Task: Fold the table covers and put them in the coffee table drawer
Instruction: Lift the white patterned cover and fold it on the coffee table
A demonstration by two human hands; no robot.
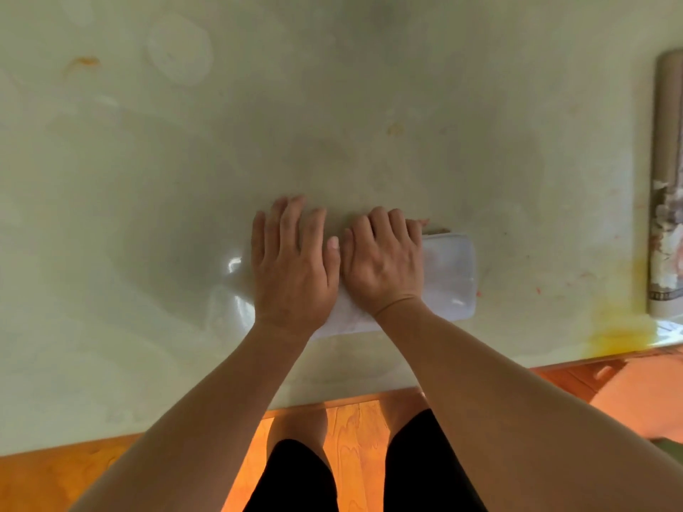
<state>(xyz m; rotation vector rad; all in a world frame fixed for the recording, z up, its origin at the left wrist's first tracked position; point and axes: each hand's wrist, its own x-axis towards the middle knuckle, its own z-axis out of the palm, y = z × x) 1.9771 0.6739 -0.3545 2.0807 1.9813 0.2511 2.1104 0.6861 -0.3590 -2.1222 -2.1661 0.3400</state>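
Observation:
A clear plastic table cover (449, 275) lies folded into a thick strip near the front edge of the pale table (148, 216). Both my hands lie side by side on top of it. My left hand (294, 264) presses flat on its left half, fingers straight and pointing away from me. My right hand (384, 260) presses on the middle, its fingers bent over the far edge of the fold. The right end of the cover shows past my right hand, glossy and rounded. The left end blends into the table's sheen.
A rolled patterned cover (667, 186) lies along the table's right edge. Yellow stains (621, 330) mark the front right corner. Below the front edge are the orange wooden floor (354, 419) and my legs in black.

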